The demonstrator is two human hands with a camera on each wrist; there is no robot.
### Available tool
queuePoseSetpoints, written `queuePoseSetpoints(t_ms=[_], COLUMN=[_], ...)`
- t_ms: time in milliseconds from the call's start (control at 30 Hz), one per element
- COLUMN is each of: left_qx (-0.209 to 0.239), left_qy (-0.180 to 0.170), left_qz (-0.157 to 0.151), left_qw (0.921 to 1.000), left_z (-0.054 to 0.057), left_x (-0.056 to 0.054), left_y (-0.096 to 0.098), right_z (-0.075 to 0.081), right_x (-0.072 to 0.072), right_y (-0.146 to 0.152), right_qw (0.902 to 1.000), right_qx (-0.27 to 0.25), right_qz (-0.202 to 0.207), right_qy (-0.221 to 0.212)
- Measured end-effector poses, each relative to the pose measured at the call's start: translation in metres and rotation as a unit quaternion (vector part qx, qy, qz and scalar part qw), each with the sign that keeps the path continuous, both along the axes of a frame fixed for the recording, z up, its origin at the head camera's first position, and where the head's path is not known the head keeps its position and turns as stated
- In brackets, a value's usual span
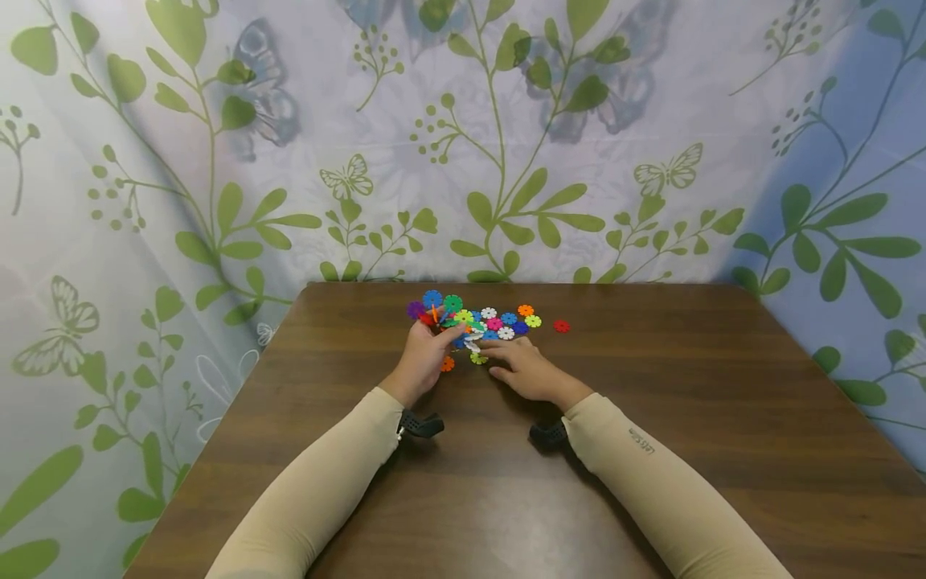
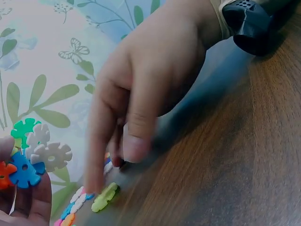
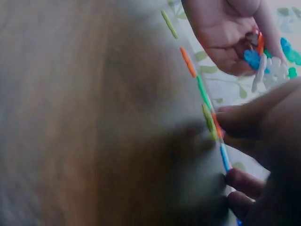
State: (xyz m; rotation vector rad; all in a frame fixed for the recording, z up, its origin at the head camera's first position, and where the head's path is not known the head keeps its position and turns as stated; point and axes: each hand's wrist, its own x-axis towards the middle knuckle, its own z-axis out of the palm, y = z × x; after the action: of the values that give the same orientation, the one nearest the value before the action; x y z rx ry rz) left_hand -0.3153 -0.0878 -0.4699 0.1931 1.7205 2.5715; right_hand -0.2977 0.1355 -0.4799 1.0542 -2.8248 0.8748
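My left hand [image 1: 422, 359] grips a cluster of joined flower-shaped plastic discs [image 2: 27, 169]. Blue, orange, green and white discs show in it in the left wrist view. The right hand [image 1: 528, 372] hovers low over loose discs, fingers pointing down and no disc visible between them. In the left wrist view that hand [image 2: 146, 75] is somewhat blurred. Just beyond its fingertips a yellow-green disc [image 2: 104, 197] lies near the pile. An orange disc [image 1: 448, 364] rests on the table beside the left hand. Part of the cluster is hidden by the left hand's fingers.
Loose discs in several colours spread across the brown wooden table [image 1: 651, 450], among them a pink disc [image 1: 494, 324] and a white one [image 1: 506, 333]. A red disc [image 1: 562, 326] lies apart on the right. Behind the table hangs a leaf-patterned curtain [image 1: 448, 121].
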Motion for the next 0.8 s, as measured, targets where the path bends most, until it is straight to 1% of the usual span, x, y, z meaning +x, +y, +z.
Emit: queuePoseSetpoints(t_ms=[33,100,167,233,300,367,467,533,600,633,733,800], left_qx=[-0.004,-0.011,-0.021,-0.027,-0.036,-0.041,-0.048,-0.048,-0.046,-0.044,-0.046,-0.056], left_qy=[-0.001,-0.002,0.0,0.002,0.002,0.003,-0.001,-0.004,-0.008,-0.009,-0.012,-0.013], left_qz=[0.002,0.004,0.007,0.009,0.013,0.015,0.016,0.015,0.013,0.011,0.004,-0.001], left_qw=[1.0,0.9999,0.9998,0.9996,0.9993,0.999,0.9987,0.9987,0.9988,0.9989,0.9989,0.9983], left_z=[0.0,0.0,-0.001,-0.002,-0.002,-0.002,-0.001,-0.001,-0.001,-0.001,-0.002,-0.002], left_x=[0.0,-0.001,0.0,0.0,0.0,0.0,0.0,0.0,0.0,0.0,0.0,0.002], left_y=[0.0,0.001,0.001,0.001,0.002,0.002,0.002,0.002,0.002,0.002,0.002,0.002], right_z=[0.0,0.001,0.002,0.002,0.002,0.002,0.004,0.007,0.009,0.011,0.016,0.019], right_x=[0.001,0.002,0.002,0.001,0.0,-0.001,-0.003,-0.003,-0.004,-0.004,-0.003,-0.002], right_y=[-0.001,-0.002,-0.002,-0.001,0.001,0.004,0.009,0.013,0.016,0.017,0.018,0.019], right_qw=[0.9997,0.9987,0.9982,0.9979,0.998,0.9982,0.996,0.9921,0.9849,0.9794,0.9547,0.9382], right_qx=[0.02,0.031,0.012,-0.016,-0.039,-0.055,-0.079,-0.107,-0.149,-0.175,-0.267,-0.318], right_qz=[0.011,0.023,0.028,0.032,0.035,0.025,-0.004,-0.031,-0.061,-0.077,-0.106,-0.106], right_qy=[0.013,0.034,0.051,0.054,0.035,0.001,-0.043,-0.059,-0.063,-0.064,-0.076,-0.087])
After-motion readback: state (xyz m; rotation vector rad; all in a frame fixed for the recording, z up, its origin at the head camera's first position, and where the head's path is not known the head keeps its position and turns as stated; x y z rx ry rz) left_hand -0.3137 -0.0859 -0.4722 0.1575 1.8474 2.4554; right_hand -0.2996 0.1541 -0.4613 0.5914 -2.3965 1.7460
